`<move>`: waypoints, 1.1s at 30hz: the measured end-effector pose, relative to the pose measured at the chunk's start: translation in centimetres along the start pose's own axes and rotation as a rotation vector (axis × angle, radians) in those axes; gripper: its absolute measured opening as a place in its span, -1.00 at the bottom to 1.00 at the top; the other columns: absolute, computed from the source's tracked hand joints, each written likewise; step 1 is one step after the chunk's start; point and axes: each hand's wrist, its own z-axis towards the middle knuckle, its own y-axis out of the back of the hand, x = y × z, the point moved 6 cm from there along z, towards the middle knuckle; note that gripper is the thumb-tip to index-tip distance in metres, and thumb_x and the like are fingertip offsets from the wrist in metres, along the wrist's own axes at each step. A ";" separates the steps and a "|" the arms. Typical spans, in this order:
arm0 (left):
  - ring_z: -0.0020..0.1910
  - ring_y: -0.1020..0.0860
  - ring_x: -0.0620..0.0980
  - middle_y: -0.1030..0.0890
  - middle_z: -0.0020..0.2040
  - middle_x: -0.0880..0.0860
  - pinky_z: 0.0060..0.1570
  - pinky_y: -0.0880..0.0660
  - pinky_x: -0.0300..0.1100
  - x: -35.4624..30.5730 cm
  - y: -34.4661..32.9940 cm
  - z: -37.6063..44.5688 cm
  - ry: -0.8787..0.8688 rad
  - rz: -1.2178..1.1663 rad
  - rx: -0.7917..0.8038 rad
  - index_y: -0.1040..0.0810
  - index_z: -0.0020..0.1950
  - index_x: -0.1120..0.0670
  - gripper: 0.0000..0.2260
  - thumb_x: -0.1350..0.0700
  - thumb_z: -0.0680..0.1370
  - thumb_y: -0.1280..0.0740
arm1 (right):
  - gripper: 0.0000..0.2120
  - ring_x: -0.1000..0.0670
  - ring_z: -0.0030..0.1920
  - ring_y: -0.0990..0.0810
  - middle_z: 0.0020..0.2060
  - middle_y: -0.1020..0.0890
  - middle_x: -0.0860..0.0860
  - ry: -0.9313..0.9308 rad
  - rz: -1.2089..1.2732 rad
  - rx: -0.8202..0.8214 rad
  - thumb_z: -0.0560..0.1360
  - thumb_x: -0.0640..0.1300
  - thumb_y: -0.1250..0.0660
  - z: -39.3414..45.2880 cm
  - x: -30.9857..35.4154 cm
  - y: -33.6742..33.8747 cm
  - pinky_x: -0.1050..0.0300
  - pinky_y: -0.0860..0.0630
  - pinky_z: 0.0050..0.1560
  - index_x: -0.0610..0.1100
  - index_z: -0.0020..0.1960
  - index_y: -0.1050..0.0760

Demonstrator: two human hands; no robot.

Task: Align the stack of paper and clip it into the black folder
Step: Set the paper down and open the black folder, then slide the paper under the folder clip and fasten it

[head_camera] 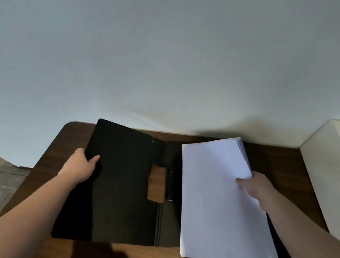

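So the black folder (122, 187) is lying open on a dark wooden table (48, 156), and both hands are busy with it. The left hand (81, 167) is gripping the outer edge of the folder's left cover, thumb pressed on the inside face and the other fingers wrapped behind where I can't see them. That cover is sitting a bit raised rather than flat.

The right hand (254, 188) is pinching the stack of paper (224, 201) by its right edge, thumb on top and the rest underneath. The stack is lying over the folder's right half, stretching from that hand toward the spine, and its sheets are fanning out a little at the far corner, so not squared up.

Between the two hands, along the spine, there's a metal clip (170, 185) with a brown tab (157, 183) just left of it. The paper's left edge is sitting just beside the clip, not under it.
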 end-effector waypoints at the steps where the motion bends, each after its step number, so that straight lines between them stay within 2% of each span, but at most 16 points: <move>1: 0.13 -0.55 0.28 -0.57 0.18 0.27 0.04 -0.50 0.06 0.9 -1.3 0.3 0.036 -0.036 0.040 -0.40 0.27 0.26 -0.57 -0.04 0.56 -0.29 | -0.58 -0.23 0.12 -0.51 0.23 -0.53 -0.25 -0.004 -0.006 -0.001 0.52 -0.21 -0.32 0.2 -0.2 -0.3 -0.09 -0.43 0.14 -0.30 0.34 -0.41; 3: 0.15 -0.56 0.26 -0.56 0.23 0.26 0.09 -0.51 0.06 2.0 -3.6 0.4 0.113 -0.079 0.113 -0.38 0.33 0.24 -0.51 -0.06 0.54 -0.31 | -0.59 -0.24 0.16 -0.50 0.24 -0.52 -0.25 -0.019 -0.016 -0.006 0.52 -0.21 -0.31 0.7 -0.6 -0.5 -0.09 -0.42 0.18 -0.29 0.34 -0.40; 5: 0.19 -0.54 0.26 -0.52 0.29 0.24 0.12 -0.52 0.07 2.3 -5.3 0.2 0.177 -0.081 0.163 -0.30 0.41 0.21 -0.38 -0.13 0.50 -0.34 | -0.60 -0.21 0.10 -0.51 0.23 -0.53 -0.25 -0.029 -0.019 -0.017 0.52 -0.22 -0.31 1.2 -0.8 -0.3 -0.08 -0.43 0.17 -0.30 0.33 -0.41; 7: 0.30 -0.47 0.27 -0.43 0.39 0.22 0.22 -0.49 0.13 1.9 -6.4 0.1 0.172 0.020 0.174 -0.19 0.49 0.15 -0.25 -0.19 0.46 -0.37 | -0.61 -0.20 0.04 -0.51 0.21 -0.55 -0.27 -0.028 -0.027 -0.026 0.51 -0.22 -0.32 1.7 -0.9 -0.1 -0.08 -0.45 0.17 -0.32 0.31 -0.43; 9: 0.40 -0.36 0.26 -0.32 0.47 0.19 0.29 -0.42 0.19 0.7 -7.1 -0.1 0.089 0.208 0.158 -0.12 0.54 0.06 -0.20 -0.25 0.44 -0.35 | -0.62 -0.17 -0.01 -0.49 0.17 -0.56 -0.26 -0.034 -0.032 -0.031 0.51 -0.22 -0.32 2.1 -1.1 0.2 -0.07 -0.45 0.14 -0.33 0.29 -0.44; 12: 0.44 -0.30 0.21 -0.28 0.49 0.15 0.33 -0.38 0.15 -3.0 -8.5 -0.9 -0.113 0.319 0.146 -0.19 0.53 0.02 -0.32 -0.19 0.49 -0.32 | -0.61 -0.17 -0.03 -0.49 0.15 -0.56 -0.25 -0.051 -0.014 -0.021 0.51 -0.22 -0.33 2.5 -1.4 0.5 -0.04 -0.45 0.08 -0.32 0.30 -0.44; 14: 0.36 -0.40 0.17 -0.38 0.41 0.14 0.28 -0.44 0.05 -5.7 -10.1 -1.6 -0.228 0.268 0.196 -0.34 0.44 0.06 -0.45 -0.13 0.51 -0.32 | -0.61 -0.18 -0.01 -0.49 0.20 -0.55 -0.25 -0.061 -0.013 -0.012 0.51 -0.21 -0.33 2.6 -1.4 0.6 -0.04 -0.45 0.08 -0.31 0.30 -0.44; 17: 0.16 -0.54 0.09 -0.57 0.21 0.11 0.06 -0.50 -0.10 -9.2 -12.7 -2.9 -0.324 0.244 0.294 -0.49 0.23 0.10 -0.59 -0.14 0.52 -0.31 | -0.61 -0.17 -0.01 -0.48 0.21 -0.55 -0.25 -0.065 -0.010 0.004 0.51 -0.21 -0.32 2.8 -1.4 0.6 -0.04 -0.44 0.06 -0.30 0.31 -0.43; 19: 0.07 -0.55 0.07 -0.59 0.14 0.09 -0.06 -0.46 -0.13 -11.2 -14.5 -4.0 -0.351 0.265 0.344 -0.48 0.17 0.13 -0.53 -0.22 0.49 -0.29 | -0.61 -0.16 -0.01 -0.48 0.21 -0.55 -0.25 -0.058 -0.007 0.010 0.51 -0.21 -0.32 2.9 -1.3 0.6 -0.03 -0.43 0.05 -0.30 0.31 -0.43; 21: 0.05 -0.54 0.07 -0.57 0.14 0.09 -0.11 -0.45 -0.12 -12.5 -16.7 -5.3 -0.347 0.311 0.393 -0.44 0.22 0.15 -0.36 -0.35 0.42 -0.26 | -0.61 -0.16 -0.01 -0.48 0.21 -0.55 -0.25 -0.048 -0.003 0.015 0.51 -0.22 -0.32 3.1 -1.3 0.6 -0.02 -0.43 0.05 -0.30 0.31 -0.43; 24: 0.20 -0.49 0.12 -0.47 0.25 0.11 0.01 -0.48 -0.05 -13.2 -18.9 -6.9 -0.316 0.419 0.371 -0.37 0.33 0.13 -0.23 -0.44 0.37 -0.22 | -0.61 -0.16 0.00 -0.48 0.20 -0.55 -0.23 -0.042 -0.002 0.021 0.51 -0.21 -0.32 3.3 -1.4 0.6 -0.01 -0.44 0.04 -0.29 0.31 -0.44; 27: 0.26 -0.45 0.14 -0.46 0.28 0.12 0.15 -0.47 0.00 -13.2 -19.5 -7.6 -0.337 0.433 0.268 -0.35 0.33 0.12 -0.32 -0.38 0.45 -0.15 | -0.59 -0.16 0.02 -0.50 0.21 -0.55 -0.22 -0.038 0.003 0.038 0.50 -0.20 -0.33 3.6 -1.6 0.5 -0.04 -0.46 0.09 -0.27 0.32 -0.43; 30: 0.12 -0.53 0.15 -0.54 0.16 0.14 0.04 -0.51 0.02 -13.1 -19.4 -7.9 -0.380 0.350 0.218 -0.40 0.19 0.15 -0.54 -0.21 0.57 -0.08 | -0.60 -0.17 0.01 -0.52 0.20 -0.56 -0.22 -0.023 0.006 0.070 0.50 -0.21 -0.33 3.7 -1.3 -0.1 -0.04 -0.47 0.07 -0.27 0.32 -0.44; 33: 0.01 -0.56 0.16 -0.56 0.06 0.14 -0.09 -0.48 -0.04 -13.2 -19.0 -7.6 -0.396 0.306 0.214 -0.43 0.10 0.18 -0.64 -0.09 0.61 -0.06 | -0.61 -0.17 0.02 -0.53 0.16 -0.58 -0.20 0.008 -0.028 0.087 0.50 -0.20 -0.32 3.6 -0.8 -0.7 0.01 -0.47 0.04 -0.26 0.31 -0.45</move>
